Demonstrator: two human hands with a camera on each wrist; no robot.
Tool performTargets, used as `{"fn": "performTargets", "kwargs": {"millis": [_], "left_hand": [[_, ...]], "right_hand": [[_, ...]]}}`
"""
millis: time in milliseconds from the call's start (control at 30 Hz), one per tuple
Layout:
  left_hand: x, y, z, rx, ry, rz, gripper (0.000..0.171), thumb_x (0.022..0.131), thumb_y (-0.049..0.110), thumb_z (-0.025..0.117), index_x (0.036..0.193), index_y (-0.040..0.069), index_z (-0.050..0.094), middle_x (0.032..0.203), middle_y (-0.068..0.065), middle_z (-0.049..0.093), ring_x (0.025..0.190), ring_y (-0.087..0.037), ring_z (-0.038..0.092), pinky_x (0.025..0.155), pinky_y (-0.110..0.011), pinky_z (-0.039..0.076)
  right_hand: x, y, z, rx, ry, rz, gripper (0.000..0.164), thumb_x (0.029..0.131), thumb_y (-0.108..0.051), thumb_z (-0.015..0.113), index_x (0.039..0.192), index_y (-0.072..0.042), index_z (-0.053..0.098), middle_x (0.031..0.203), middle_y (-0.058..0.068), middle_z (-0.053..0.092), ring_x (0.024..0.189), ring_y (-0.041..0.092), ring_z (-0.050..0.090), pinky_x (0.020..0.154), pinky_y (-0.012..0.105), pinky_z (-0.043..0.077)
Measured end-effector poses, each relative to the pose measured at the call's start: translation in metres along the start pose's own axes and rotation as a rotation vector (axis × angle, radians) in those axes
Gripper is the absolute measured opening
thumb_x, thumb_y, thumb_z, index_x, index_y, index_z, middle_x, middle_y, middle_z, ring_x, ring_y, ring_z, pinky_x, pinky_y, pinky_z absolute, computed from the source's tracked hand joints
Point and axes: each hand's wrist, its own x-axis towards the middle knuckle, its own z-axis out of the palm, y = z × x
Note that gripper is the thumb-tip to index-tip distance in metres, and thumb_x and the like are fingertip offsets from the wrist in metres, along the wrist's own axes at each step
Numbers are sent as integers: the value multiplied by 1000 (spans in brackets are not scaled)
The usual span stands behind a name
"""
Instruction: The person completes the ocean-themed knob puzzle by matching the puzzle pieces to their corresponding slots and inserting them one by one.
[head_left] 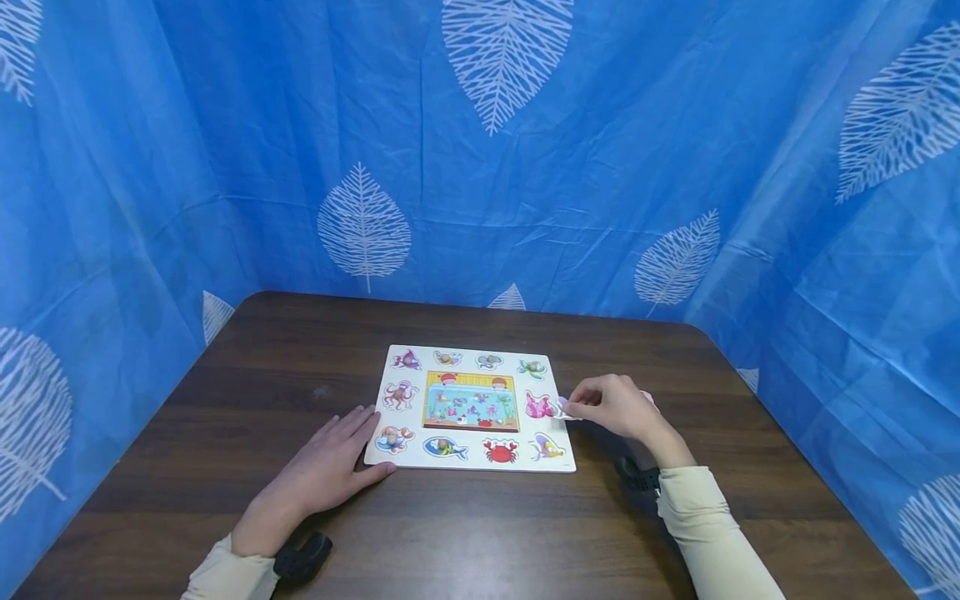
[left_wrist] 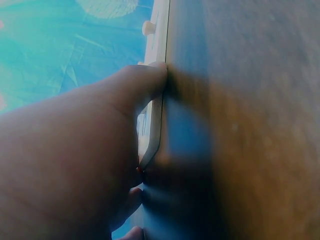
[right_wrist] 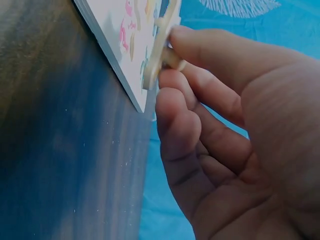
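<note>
A white peg-puzzle board point(head_left: 472, 463) with sea-animal pictures lies on the table. My left hand point(head_left: 327, 467) rests at its near-left corner, fingers extended along the left edge and thumb at the front edge. In the left wrist view the thumb touches the board's side point(left_wrist: 156, 120). Over the board's right edge, my right hand point(head_left: 617, 407) pinches a puzzle piece point(head_left: 562, 408) by its small knob point(right_wrist: 172, 59) between thumb and fingertips. The piece is tilted, and its picture is mostly hidden. Beside it on the board is a pink picture point(head_left: 538, 406).
Several knobbed pieces sit around the board, among them an octopus point(head_left: 400, 395) and a blue fish point(head_left: 446, 448). A red crab point(head_left: 501, 451) is at the front. A small pink edge point(head_left: 649, 398) shows behind the right hand. Blue leaf-print curtains point(head_left: 480, 208) surround the dark wooden table point(head_left: 465, 533).
</note>
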Motion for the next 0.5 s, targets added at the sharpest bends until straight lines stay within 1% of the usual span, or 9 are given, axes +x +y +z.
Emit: {"fn": "performTargets", "kwargs": {"millis": [233, 367, 500], "left_hand": [[0, 1, -1, -1, -3, -7, 84, 95, 52, 70, 152, -4, 46, 158, -25, 43, 149, -44, 38, 120, -63, 31], [1, 1, -1, 2, -1, -4, 83, 95, 52, 70, 151, -4, 46, 158, -25, 44, 149, -43, 38, 120, -63, 32], [1, 0, 0, 8, 8, 2, 83, 95, 51, 70, 151, -4, 46, 157, -25, 44, 148, -44, 39, 120, -63, 32]], "right_hand": [[-8, -4, 1, 10, -63, -97, 11, 88, -28, 84, 91, -19, 78, 78, -12, 70, 69, 12, 57, 60, 24, 50], [-11, -7, 3, 28, -96, -122, 12, 87, -31, 85, 88, -21, 78, 74, -13, 68, 66, 11, 55, 57, 24, 49], [-13, -9, 8, 50, -124, -154, 13, 86, -32, 85, 87, -22, 77, 72, -13, 66, 65, 8, 54, 57, 23, 47]]}}
